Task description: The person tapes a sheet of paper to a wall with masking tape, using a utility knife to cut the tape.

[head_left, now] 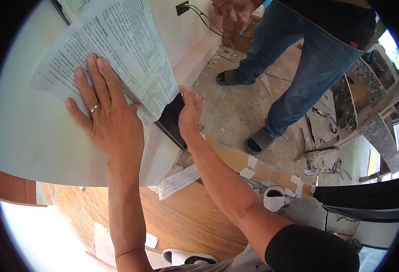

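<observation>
A printed paper sheet lies against a pale, smooth wall panel. My left hand, with a ring on one finger, is spread flat over the paper's lower part. At the sheet's right corner, the curled fingers of my right hand pinch its edge; part of the grip is hidden. A black strip runs down the panel's edge below the paper, right beside my right hand.
Another person in jeans and dark sandals stands close by on the dusty floor. A socket with cables is on the wall. Taped cardboard, wooden flooring and a loose printed strip lie below. Debris and boards are at the right.
</observation>
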Demonstrator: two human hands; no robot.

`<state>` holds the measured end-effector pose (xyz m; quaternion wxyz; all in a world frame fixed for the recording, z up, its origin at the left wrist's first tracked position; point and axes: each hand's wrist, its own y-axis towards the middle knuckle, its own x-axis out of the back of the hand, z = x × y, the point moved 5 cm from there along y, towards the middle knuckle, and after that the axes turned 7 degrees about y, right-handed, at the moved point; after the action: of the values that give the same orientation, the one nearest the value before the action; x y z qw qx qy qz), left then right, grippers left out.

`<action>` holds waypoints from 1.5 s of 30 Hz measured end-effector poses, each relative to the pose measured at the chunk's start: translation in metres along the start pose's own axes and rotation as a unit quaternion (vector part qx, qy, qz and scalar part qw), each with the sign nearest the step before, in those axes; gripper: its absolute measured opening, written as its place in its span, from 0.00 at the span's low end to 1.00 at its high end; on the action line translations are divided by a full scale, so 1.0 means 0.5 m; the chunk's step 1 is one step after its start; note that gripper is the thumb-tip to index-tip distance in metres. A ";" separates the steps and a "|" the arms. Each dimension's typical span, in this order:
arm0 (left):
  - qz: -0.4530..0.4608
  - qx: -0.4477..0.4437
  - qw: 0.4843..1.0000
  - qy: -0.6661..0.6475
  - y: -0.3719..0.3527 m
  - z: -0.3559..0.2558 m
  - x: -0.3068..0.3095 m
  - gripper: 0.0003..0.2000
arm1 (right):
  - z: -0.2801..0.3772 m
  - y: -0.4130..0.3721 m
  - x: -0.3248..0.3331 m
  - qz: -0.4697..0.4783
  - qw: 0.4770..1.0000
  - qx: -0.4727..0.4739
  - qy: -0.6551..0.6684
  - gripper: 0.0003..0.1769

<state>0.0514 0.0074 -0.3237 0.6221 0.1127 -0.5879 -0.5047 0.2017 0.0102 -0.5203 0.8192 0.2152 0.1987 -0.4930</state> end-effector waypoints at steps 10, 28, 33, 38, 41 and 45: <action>0.012 0.005 1.000 0.011 0.001 -0.001 0.002 0.57 | -0.004 0.014 0.016 -0.045 0.977 -0.180 0.102 0.24; 0.013 0.014 1.000 -0.021 0.000 0.001 0.004 0.56 | -0.053 0.024 0.019 -0.006 0.973 -0.191 0.128 0.29; 0.018 0.017 1.000 -0.010 0.000 0.000 0.004 0.56 | -0.037 0.019 0.018 -0.028 0.971 -0.207 0.115 0.30; 0.059 0.036 0.996 0.056 0.006 0.003 0.002 0.56 | -0.066 0.020 0.012 -0.035 0.968 -0.150 0.196 0.28; 0.063 0.041 0.996 0.049 0.005 0.000 0.006 0.56 | -0.048 0.022 0.010 -0.020 0.968 -0.172 0.183 0.29; 0.043 0.038 0.998 0.030 0.000 0.008 -0.011 0.56 | 0.022 0.006 0.003 -0.020 0.968 -0.201 0.147 0.35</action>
<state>0.0491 0.0134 -0.3259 0.6559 0.1261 -0.5918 -0.4513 0.2062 0.0046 -0.5115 0.7974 0.1121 0.4163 -0.4223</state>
